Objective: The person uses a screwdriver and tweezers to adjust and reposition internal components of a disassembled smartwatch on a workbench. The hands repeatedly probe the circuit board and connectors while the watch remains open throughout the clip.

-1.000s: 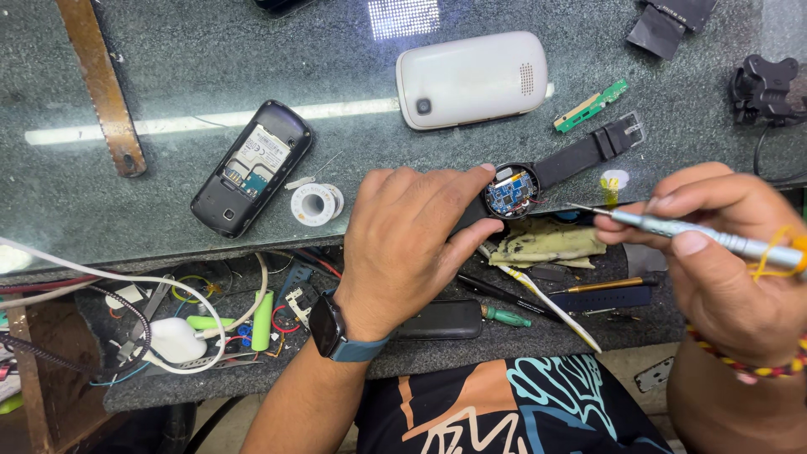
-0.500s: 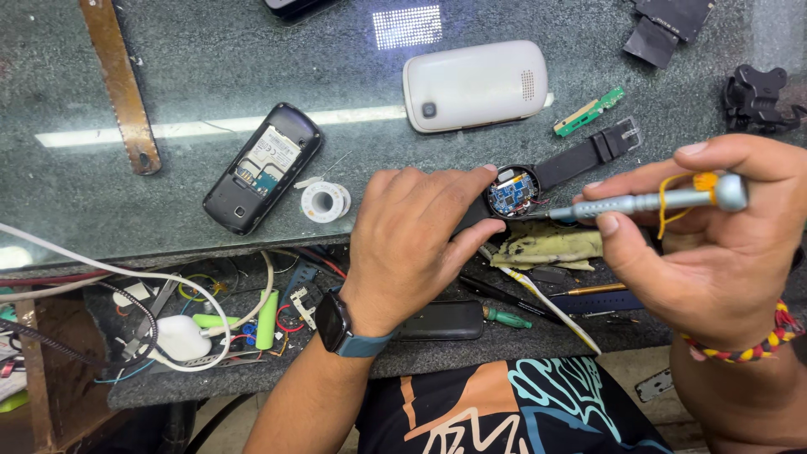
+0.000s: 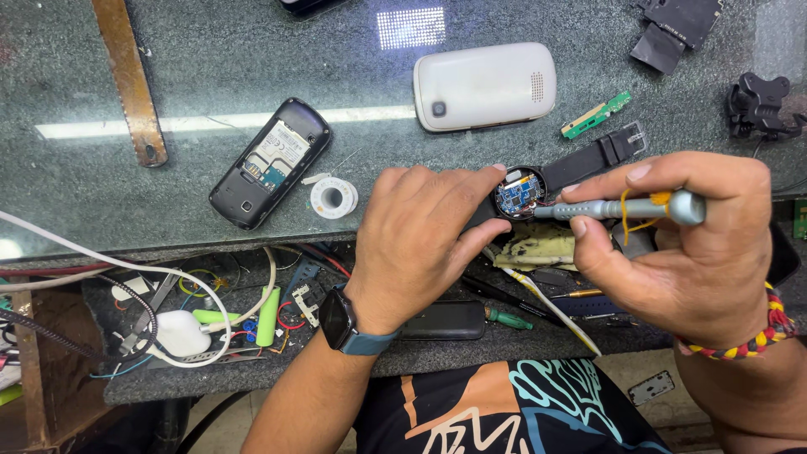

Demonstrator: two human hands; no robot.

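Smartwatch (image 3: 523, 192) back is off, board exposed, lying on worktop (image 3: 168, 193). Left hand (image 3: 420, 240) clamps its case; right hand (image 3: 681, 244) pinches precision screwdriver (image 3: 622, 208), tip at the board. Reassembly not done.

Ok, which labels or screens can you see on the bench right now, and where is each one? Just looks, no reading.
Label inside the open black phone: left of centre on the glass, pale rectangular sticker in the battery bay.
Screen of the wrist smartwatch: on the left hand wrist, dark, rounded, blank.
Opened watch: between left hand and the screwdriver in the right hand; blue circuit board showing, no screen visible.
White phone: back up, no screen showing.
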